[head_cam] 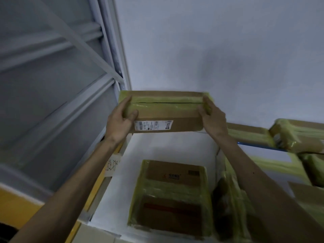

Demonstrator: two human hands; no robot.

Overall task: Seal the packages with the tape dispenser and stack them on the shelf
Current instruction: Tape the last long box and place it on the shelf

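Taped carton (166,111) held up in both hands, in front of the pale wall.

The left hand (119,123) grips the carton's left end and the right hand (213,120) grips its right end, fingers curled over the yellowish tape. Directly below the carton, an open white bin (157,146) holds one taped package (170,195) lying flat. Right of the carton sit more taped packages (294,135).

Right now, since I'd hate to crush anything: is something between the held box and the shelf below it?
The left hand and right hand hold the box by its ends above the shelf. One taped package lies on the shelf below it, nearer the camera; nothing else visible intervenes.
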